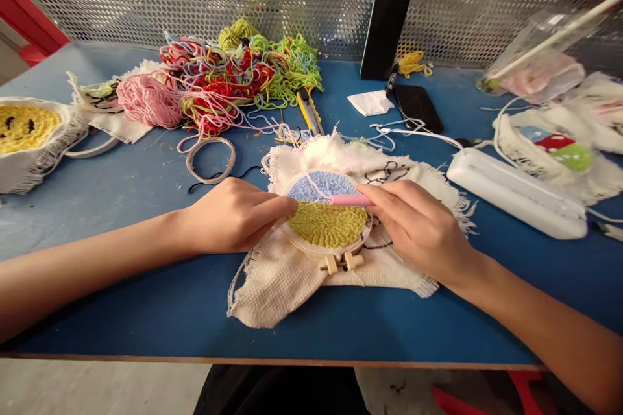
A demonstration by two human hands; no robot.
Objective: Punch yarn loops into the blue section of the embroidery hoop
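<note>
As I watched the head view from afar, left hand [246, 215]: grasped the embroidery hoop [315, 250] by its left edge.
Right hand [416, 220]: held a pink tool [346, 199] over the stitching [326, 225].
Hoop: framed cream cloth [275, 292] on the blue worktop [160, 311], between both hands.

left fingers [280, 207] pinch the hoop [317, 250], right fingers [382, 201] hold a pink tool [348, 200].

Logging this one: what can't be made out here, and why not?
Head view:
Tip of the pink tool: too small to tell whether it pierces the cloth.
Black lines on the cloth: partly covered by the right hand.
Left hand: some fingers tucked out of sight beneath it.
Yellow stitched piece: cut off by the left edge.
</note>
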